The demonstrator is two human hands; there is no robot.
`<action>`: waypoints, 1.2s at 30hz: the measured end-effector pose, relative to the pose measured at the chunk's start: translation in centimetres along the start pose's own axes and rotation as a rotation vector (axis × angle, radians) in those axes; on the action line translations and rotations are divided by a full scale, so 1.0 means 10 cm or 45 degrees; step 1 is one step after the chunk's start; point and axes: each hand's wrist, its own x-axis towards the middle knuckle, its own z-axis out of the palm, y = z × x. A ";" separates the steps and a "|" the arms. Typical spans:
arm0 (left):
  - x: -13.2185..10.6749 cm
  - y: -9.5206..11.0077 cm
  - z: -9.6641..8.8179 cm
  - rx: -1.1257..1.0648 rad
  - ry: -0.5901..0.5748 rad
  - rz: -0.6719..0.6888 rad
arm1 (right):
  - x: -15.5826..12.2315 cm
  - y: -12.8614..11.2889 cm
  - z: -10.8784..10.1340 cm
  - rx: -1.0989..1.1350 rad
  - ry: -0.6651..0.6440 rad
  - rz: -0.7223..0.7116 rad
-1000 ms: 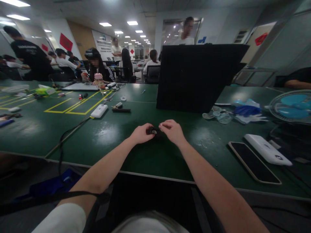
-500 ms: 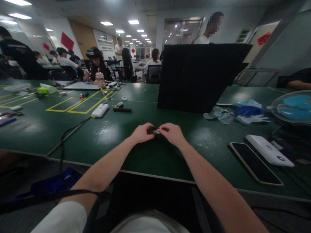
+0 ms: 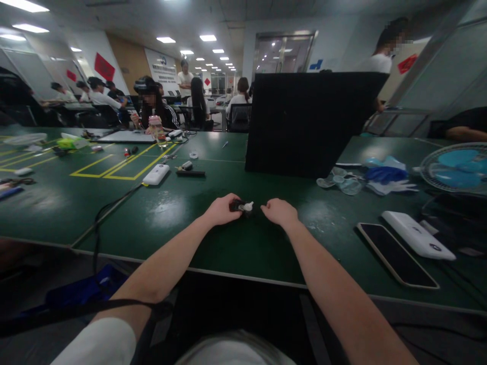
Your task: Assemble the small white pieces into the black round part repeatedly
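- Since the earlier frame, the right hand (image 3: 280, 210) has withdrawn toward three o'clock, off the white piece (image 3: 248, 206).
- Green table (image 3: 243, 253): from my remote station, a black panel (image 3: 304, 121) stands on it at one o'clock.
- Right hand: fingers curled; whether empty, I cannot tell.
- Left hand (image 3: 223, 209): half closed, gripping the dark object (image 3: 235, 205).
- Dark object: I judge it light, stiff; hold by its sides.
- White piece: at the object's three-o'clock end; probably rigid, easily dropped; pinch its tab.
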 end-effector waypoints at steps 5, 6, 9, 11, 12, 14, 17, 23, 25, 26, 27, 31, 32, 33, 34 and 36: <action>0.00 0.03 0.01 0.038 0.007 -0.031 | 0.08 0.09 0.08 -0.063 -0.007 -0.077; -0.01 0.02 -0.02 0.059 0.024 -0.042 | 0.09 0.10 0.09 -0.059 -0.003 -0.090; -0.06 -0.11 -0.21 0.144 0.111 -0.046 | 0.10 0.11 0.08 -0.021 -0.014 -0.087; -0.16 -0.28 -0.44 0.257 0.226 -0.082 | 0.09 0.10 0.06 -0.026 -0.062 -0.049; -0.22 -0.38 -0.58 0.340 0.294 -0.121 | 0.09 0.09 0.05 -0.040 -0.094 -0.035; -0.37 -0.58 -0.86 0.556 0.388 -0.190 | 0.08 0.06 0.03 -0.082 -0.137 -0.020; -0.57 -0.83 -1.23 0.844 0.385 -0.100 | 0.07 0.04 0.01 -0.122 -0.143 -0.014; -0.80 -1.12 -1.50 1.155 0.312 0.092 | 0.05 0.05 -0.01 -0.083 -0.189 0.007; -0.84 -1.20 -1.52 1.112 0.501 -0.061 | 0.04 0.04 -0.02 -0.081 -0.186 0.003; -0.86 -1.24 -1.52 1.070 0.600 -0.153 | 0.03 0.03 -0.03 -0.080 -0.186 -0.001; -0.87 -1.27 -1.53 1.023 0.681 -0.245 | 0.02 0.02 -0.03 -0.078 -0.189 -0.001; -0.89 -1.34 -1.54 0.892 0.816 -0.555 | 0.01 0.00 -0.04 -0.077 -0.192 0.011; -0.88 -1.35 -1.55 0.873 0.828 -0.608 | 0.01 0.01 -0.04 -0.074 -0.191 0.008; -0.88 -1.36 -1.55 0.857 0.839 -0.644 | 0.01 0.01 -0.04 -0.069 -0.194 0.001; -0.87 -1.36 -1.55 0.845 0.849 -0.663 | 0.01 0.01 -0.03 -0.066 -0.194 -0.006; -0.86 -1.38 -1.56 0.830 0.861 -0.671 | 0.02 0.03 -0.03 -0.064 -0.188 -0.014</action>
